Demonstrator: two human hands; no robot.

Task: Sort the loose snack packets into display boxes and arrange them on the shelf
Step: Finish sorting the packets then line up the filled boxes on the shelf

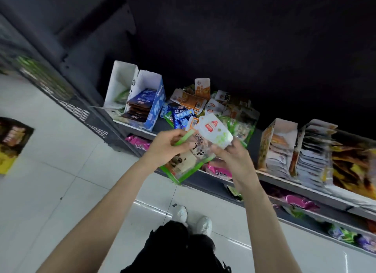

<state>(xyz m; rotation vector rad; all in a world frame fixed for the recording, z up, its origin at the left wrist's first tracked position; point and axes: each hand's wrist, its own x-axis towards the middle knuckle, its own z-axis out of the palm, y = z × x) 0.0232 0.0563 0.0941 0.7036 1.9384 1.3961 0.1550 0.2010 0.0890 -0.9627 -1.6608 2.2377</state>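
Head view: two hands at centre frame, just in front of the shelf edge that runs from centre left down to the lower right. Left hand pinching the green top strip of a large clear green-edged bag; right hand gripping a small white-and-green packet held over that bag, fingers curled round its lower edge. Directly behind the hands, at upper centre, a loose heap of packets on the shelf: orange-and-white, blue, and green ones mixed, too jumbled to count. Left of the heap, two open boxes side by side: a white box with little showing inside, and a blue box holding a row of dark packets with one blue packet on top. Right of the heap, across a bare gap of shelf, two more boxes: an orange-printed box and a second packed box, both full of upright white packets, then a blurred pile of yellow-and-brown bags at the right edge. Below, lower shelves with pink bags and purple and green ones, blurred. Open tiled floor across the left and bottom of the frame; a dark mesh rack slanting along the upper left; a yellow-and-brown carton at the far left edge. Two white shoes at bottom centre, near the shelf base.
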